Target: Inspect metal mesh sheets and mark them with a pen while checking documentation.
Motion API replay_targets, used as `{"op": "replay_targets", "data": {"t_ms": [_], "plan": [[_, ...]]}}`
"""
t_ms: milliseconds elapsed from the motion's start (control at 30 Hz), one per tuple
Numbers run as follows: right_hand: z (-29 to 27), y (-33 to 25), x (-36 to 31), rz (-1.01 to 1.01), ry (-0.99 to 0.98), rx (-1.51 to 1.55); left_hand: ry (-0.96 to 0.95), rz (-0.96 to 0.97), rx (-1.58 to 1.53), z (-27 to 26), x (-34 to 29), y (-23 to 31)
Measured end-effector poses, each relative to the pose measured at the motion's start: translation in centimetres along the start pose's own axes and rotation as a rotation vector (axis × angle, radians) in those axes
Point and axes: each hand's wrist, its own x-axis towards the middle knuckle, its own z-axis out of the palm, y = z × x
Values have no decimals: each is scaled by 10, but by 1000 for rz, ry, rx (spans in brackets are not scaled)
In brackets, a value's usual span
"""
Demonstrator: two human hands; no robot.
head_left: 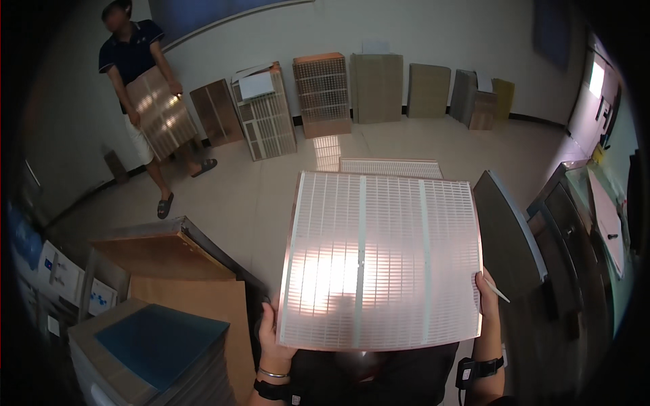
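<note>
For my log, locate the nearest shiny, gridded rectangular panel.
In the head view, the panel is right of centre, held between left hand and right hand.

The far side of the room is bounded by a pale grey wall (467,30), along whose foot a dark skirting (535,121) is seen in short stretches. A dark blue panel with a light lower border (193,20) is noted high at the left; whether it is a window or a board cannot be determined. A second dark blue panel (550,34) is noted high at the right. The floor (230,196) is pale and smooth, marked by thin straight seams. Bright white light is admitted through a small opening (596,77) at the far right, and a faint violet sheen is cast on the floor nearby. The left margin is left in shadow.
</note>
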Motion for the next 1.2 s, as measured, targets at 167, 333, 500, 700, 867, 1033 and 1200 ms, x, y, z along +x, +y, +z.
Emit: {"op": "replay_targets", "data": {"t_ms": [167,333,500,700,867,1033,1200], "plan": [[12,14,7,-33,74,64,-44,84,-615,-3,-10,-20],[37,15,11,-43,68,118,56,162,-343,-15,-13,-37],[51,10,9,-50,47,7,99,117,-441,-24,-5,-31],[75,4,21,-35,1,-8,107,102,-527,-45,3,-30],[93,-6,19,12,-57,109,93,107,-614,-53,1,-20],[85,-10,9,137,-142,101,95,170,-555,-68,1,-20],[86,-14,3,36,-325,-173,81,194,-733,-88,-6,-14]]}}
